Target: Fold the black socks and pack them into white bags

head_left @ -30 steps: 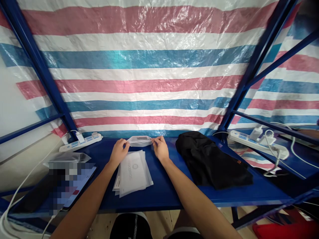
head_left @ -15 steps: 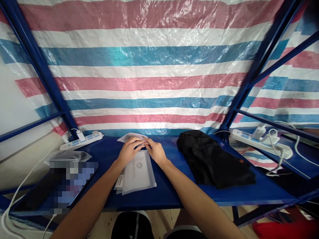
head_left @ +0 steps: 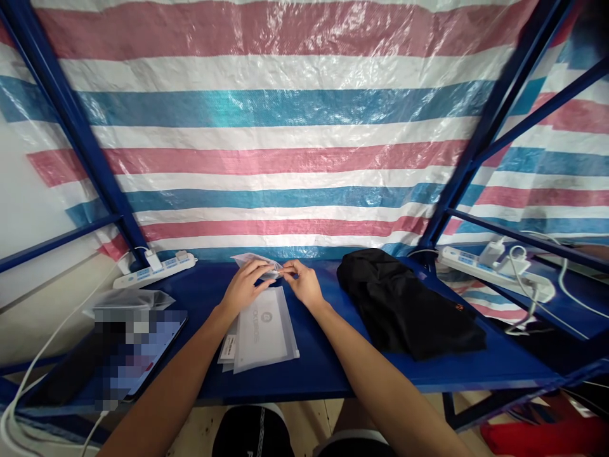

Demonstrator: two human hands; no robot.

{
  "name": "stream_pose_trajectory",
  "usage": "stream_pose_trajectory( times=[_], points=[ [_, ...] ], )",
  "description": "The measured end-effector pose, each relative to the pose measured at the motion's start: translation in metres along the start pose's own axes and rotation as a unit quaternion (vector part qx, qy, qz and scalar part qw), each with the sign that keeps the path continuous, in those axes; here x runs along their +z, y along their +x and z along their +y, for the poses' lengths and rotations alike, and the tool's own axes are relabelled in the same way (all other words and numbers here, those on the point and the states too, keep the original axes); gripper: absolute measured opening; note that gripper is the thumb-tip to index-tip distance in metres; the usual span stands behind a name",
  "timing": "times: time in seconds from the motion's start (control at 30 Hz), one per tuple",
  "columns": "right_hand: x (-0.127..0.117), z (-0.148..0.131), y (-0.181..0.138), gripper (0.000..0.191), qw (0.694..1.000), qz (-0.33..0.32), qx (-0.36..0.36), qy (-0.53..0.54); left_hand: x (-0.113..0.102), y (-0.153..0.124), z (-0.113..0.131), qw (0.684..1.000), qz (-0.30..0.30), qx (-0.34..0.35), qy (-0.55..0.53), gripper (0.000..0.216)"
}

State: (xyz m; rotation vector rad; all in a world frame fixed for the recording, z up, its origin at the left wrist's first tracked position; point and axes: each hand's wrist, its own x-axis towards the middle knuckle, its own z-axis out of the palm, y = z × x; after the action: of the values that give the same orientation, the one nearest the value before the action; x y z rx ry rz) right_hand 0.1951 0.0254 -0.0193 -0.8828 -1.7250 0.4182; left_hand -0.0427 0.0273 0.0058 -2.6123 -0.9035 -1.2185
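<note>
Both hands meet over the middle of the blue table (head_left: 314, 362). My left hand (head_left: 245, 285) and my right hand (head_left: 301, 284) each pinch the same small clear plastic bag (head_left: 254, 261), held just above the tabletop, fingertips almost touching. Under the hands lies a stack of flat white plastic bags (head_left: 261, 329) with a printed logo.
A folded black garment (head_left: 409, 308) lies to the right. A white power strip (head_left: 155, 268) sits at the back left, another power strip (head_left: 495, 271) with plugs and cables at the right. A tablet (head_left: 137, 352) and a clear bag (head_left: 128, 299) lie at the left. Striped tarp hangs behind.
The hands, a second ago apart at the two ends of the small bag, have come together over its middle. The bag now looks crumpled or folded.
</note>
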Motion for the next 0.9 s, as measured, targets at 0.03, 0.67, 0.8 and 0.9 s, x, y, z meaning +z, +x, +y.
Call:
stream_pose_trajectory(
  times=[0.03,0.67,0.8,0.9],
  points=[
    [0.003,-0.002,-0.001,0.012,1.0,-0.007,-0.012,-0.008,0.002,0.0,0.002,1.0,-0.007,0.006,-0.011,0.027],
    [-0.031,0.015,0.004,0.03,0.987,0.061,-0.017,-0.146,-0.012,-0.017,-0.042,0.986,0.039,-0.151,0.05,0.024],
    [-0.02,0.001,-0.002,0.039,0.983,-0.028,-0.108,-0.146,-0.009,-0.014,-0.027,0.992,0.052,-0.118,0.001,0.028],
    [-0.012,-0.006,-0.002,0.037,0.977,-0.048,-0.114,-0.173,-0.007,-0.013,-0.018,0.996,0.031,-0.079,-0.01,0.031]
  ],
)
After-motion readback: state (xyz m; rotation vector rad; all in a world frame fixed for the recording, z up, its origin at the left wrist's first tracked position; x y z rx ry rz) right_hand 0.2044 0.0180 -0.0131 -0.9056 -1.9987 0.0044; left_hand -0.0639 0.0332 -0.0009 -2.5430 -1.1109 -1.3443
